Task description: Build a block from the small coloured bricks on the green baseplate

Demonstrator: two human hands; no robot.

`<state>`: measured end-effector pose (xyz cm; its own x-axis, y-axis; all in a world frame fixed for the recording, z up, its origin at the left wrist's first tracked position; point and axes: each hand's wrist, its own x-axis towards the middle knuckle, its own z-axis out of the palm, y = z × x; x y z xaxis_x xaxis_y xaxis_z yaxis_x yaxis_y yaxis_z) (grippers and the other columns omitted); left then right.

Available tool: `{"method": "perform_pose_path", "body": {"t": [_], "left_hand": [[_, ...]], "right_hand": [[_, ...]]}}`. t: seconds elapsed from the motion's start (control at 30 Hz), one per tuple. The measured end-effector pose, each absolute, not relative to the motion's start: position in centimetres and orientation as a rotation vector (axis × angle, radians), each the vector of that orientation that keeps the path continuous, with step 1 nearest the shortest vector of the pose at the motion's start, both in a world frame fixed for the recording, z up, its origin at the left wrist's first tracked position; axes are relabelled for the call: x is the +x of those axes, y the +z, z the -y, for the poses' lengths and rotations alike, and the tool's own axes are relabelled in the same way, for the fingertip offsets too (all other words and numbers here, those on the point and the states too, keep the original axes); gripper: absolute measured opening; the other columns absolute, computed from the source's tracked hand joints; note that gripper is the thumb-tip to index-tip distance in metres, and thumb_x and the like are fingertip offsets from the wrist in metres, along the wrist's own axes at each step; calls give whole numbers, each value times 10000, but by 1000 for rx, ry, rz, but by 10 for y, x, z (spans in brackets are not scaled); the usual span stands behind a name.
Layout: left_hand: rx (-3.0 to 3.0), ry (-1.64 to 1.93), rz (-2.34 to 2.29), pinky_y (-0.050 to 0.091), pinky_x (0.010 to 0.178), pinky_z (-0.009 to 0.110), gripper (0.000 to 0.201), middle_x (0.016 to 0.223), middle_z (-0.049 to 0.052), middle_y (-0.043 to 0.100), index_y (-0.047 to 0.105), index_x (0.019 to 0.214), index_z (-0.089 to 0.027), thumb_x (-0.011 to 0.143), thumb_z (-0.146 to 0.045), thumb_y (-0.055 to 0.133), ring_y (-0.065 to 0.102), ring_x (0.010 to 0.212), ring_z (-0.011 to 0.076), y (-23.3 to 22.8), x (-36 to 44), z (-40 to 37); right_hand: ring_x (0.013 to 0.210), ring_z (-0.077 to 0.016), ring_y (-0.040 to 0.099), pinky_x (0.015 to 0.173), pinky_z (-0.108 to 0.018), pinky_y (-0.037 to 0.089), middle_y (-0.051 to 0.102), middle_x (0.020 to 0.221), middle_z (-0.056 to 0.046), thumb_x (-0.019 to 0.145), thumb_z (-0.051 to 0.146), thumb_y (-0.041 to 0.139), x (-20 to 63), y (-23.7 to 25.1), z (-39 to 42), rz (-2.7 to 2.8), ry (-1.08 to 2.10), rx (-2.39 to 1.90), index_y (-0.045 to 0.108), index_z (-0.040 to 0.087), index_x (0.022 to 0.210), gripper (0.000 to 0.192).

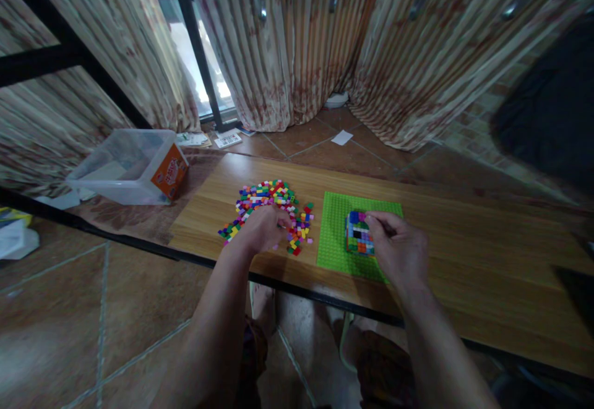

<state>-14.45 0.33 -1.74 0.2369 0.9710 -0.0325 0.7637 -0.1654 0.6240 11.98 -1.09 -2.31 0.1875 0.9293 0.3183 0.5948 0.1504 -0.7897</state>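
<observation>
A small block-shaped build of colourful building bricks (356, 243) stands on a green studded baseplate (334, 254). My right hand (400, 245) is at its right side, thumb and forefinger pinched at the top far edge. A magenta brick (362, 216) shows right at those fingertips, beside blue ones. Over the near side of a heap of loose bricks (266, 194) is my left hand (265, 228). Its fingers are curled together among the bricks, and whatever they hold is too small to make out.
The wooden table (464, 260) runs far to the right. Left of it, a clear plastic box (120, 180) with an orange label sits on a mat. Striped curtains (288, 56) hang behind. A white paper (342, 137) lies on the tiled floor.
</observation>
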Motion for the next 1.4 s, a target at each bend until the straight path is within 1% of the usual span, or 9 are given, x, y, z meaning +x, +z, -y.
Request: {"method": "perform_pose_path", "body": {"t": [0.17, 0.3, 0.4, 0.5, 0.6, 0.87, 1.0, 1.13, 1.4], "left_hand": [[2021, 683, -1525, 461, 670, 245, 126, 795, 32, 716, 726, 743, -180, 747, -128, 612, 630, 729, 164, -11, -136, 0], [1832, 887, -1386, 447, 635, 237, 123, 740, 17, 682, 683, 827, -165, 832, -173, 561, 603, 674, 141, -12, -103, 6], [1675, 1026, -1290, 450, 648, 242, 103, 723, 12, 656, 669, 820, -161, 834, -177, 569, 588, 676, 137, -17, -75, 10], [1518, 1121, -1234, 473, 696, 249, 95, 767, 20, 669, 680, 835, -157, 820, -159, 586, 607, 722, 138, -21, -57, 12], [1418, 1126, -1234, 481, 715, 251, 118, 797, 30, 686, 696, 867, -145, 817, -139, 589, 618, 742, 137, -20, -49, 12], [1337, 1081, -1319, 464, 645, 236, 112, 727, 19, 682, 707, 805, -137, 797, -137, 596, 596, 671, 128, -15, -39, 15], [1301, 1085, -1312, 441, 596, 230, 106, 674, 6, 653, 692, 769, -143, 787, -156, 588, 570, 620, 119, -17, -35, 16], [1264, 1070, -1319, 423, 572, 224, 87, 637, -10, 622, 663, 766, -147, 782, -142, 578, 558, 592, 112, -19, -34, 14], [1367, 1090, -1360, 432, 627, 230, 68, 723, 10, 649, 659, 783, -150, 784, -137, 592, 580, 679, 127, -30, -40, 8]], "right_hand": [[790, -223, 688, 741, -358, 525, 761, 883, -75, 869, 388, 596, 115, -22, 11, 1482, 491, -1501, 756, 194, 889, 253], [795, -194, 679, 731, -330, 518, 749, 894, -50, 887, 362, 595, 102, -18, 16, 1562, 594, -1363, 740, 209, 920, 213], [779, -179, 668, 715, -317, 511, 741, 912, -51, 899, 328, 589, 93, -17, 20, 1687, 625, -1273, 724, 204, 992, 206], [804, -189, 679, 741, -332, 516, 747, 945, -62, 915, 312, 572, 88, -17, 21, 1741, 610, -1284, 722, 208, 1018, 209], [843, -203, 691, 771, -347, 521, 754, 948, -69, 925, 289, 549, 89, -18, 21, 1721, 579, -1298, 733, 216, 990, 209], [849, -213, 701, 781, -355, 536, 763, 903, -52, 898, 293, 563, 92, -18, 22, 1656, 582, -1313, 763, 248, 917, 206], [867, -213, 697, 801, -358, 537, 758, 904, -51, 901, 298, 554, 92, -18, 23, 1669, 518, -1329, 758, 256, 912, 208], [878, -214, 691, 804, -353, 530, 752, 930, -67, 904, 327, 544, 100, -18, 18, 1625, 479, -1368, 751, 232, 920, 228], [893, -226, 668, 813, -377, 521, 736, 949, -95, 891, 352, 525, 133, -18, 6, 1567, 388, -1507, 755, 204, 930, 276]]}}
